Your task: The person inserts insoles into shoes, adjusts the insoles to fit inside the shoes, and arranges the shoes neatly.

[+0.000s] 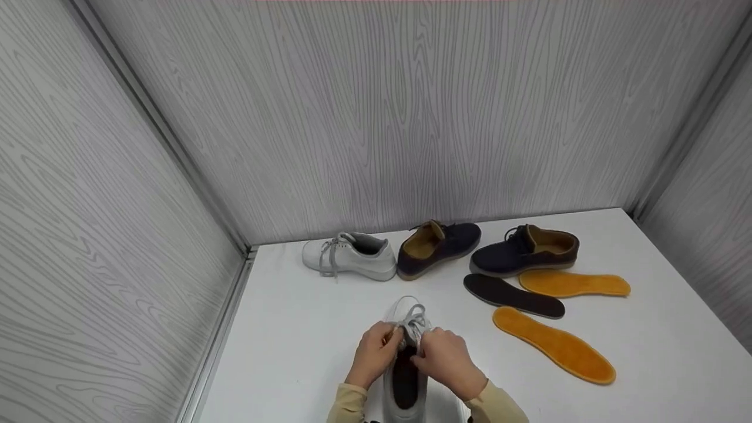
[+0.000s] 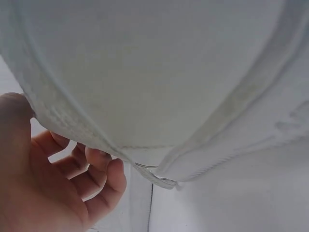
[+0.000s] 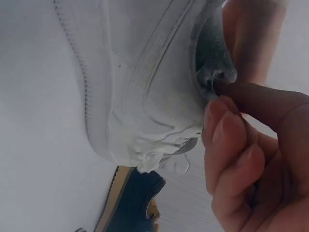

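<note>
A white sneaker point(image 1: 405, 304) with grey laces point(image 1: 415, 319) stands on the table in front of me, its toe pointing away and a dark insole point(image 1: 405, 385) showing inside. My left hand point(image 1: 373, 354) pinches the left edge of its opening near the tongue. On the opposite side, my right hand point(image 1: 449, 361) grips the collar between thumb and fingers. From the right wrist view, the thumb and fingertips close on the grey-lined collar edge point(image 3: 219, 55). The left wrist view has the left fingers point(image 2: 111, 181) curled at the edge of the sneaker's white upper point(image 2: 145, 87).
Along the back of the white table point(image 1: 282, 346) stand another white sneaker point(image 1: 352, 261) and two navy shoes, one in the middle point(image 1: 458, 241) and one at right point(image 1: 499, 258). One black insole point(image 1: 514, 295) and two orange insoles point(image 1: 555, 346) lie at right. Grey wood-patterned panels point(image 1: 382, 117) surround the table.
</note>
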`<state>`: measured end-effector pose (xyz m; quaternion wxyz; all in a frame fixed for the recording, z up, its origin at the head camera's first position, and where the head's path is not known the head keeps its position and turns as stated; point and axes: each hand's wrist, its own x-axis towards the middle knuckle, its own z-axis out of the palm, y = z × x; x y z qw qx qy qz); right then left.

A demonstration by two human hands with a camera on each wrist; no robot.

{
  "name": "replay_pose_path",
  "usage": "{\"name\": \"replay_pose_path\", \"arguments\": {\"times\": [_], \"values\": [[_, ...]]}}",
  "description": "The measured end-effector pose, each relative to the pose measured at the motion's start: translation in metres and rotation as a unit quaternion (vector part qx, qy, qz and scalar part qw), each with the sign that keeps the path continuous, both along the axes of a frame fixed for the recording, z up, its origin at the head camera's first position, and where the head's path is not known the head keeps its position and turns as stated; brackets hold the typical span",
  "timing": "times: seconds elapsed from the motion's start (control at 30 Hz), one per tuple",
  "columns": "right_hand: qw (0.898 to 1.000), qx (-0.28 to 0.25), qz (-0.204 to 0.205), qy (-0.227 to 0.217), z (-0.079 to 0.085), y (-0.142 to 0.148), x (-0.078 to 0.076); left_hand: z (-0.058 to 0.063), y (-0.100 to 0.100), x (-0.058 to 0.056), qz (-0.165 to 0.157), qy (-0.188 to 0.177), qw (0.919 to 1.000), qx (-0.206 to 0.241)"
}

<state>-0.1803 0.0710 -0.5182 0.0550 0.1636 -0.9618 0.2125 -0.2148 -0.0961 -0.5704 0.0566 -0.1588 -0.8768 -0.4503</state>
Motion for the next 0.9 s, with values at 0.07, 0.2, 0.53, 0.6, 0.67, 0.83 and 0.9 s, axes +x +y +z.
{"name": "replay_pose_path", "arguments": {"times": [0.07,0.2,0.53,0.6,0.67,0.83,0.9], "values": [[0.999,0.005,-0.028,-0.024,-0.004,0.003,-0.002,0.0,0.0,0.003,0.014,0.013,0.9998,-0.011],[0.995,0.001,-0.036,-0.095,-0.02,0.003,-0.001,-0.003,0.002,0.009,0.038,0.004,0.9988,-0.031],[0.993,-0.008,-0.046,-0.11,-0.04,-0.003,0.0,-0.019,0.003,0.031,0.091,-0.018,0.9934,-0.067],[0.993,-0.008,-0.047,-0.109,-0.041,-0.004,0.001,-0.023,0.003,0.035,0.1,-0.015,0.993,-0.061],[0.993,-0.01,-0.045,-0.113,-0.042,-0.004,0.003,-0.026,0.004,0.038,0.105,-0.012,0.9934,-0.045],[0.991,-0.025,-0.035,-0.127,-0.045,-0.003,0.004,-0.027,0.006,0.038,0.101,-0.007,0.9945,-0.025],[0.991,-0.032,-0.034,-0.126,-0.046,-0.002,0.004,-0.028,0.006,0.037,0.099,-0.007,0.9949,-0.019]]}}
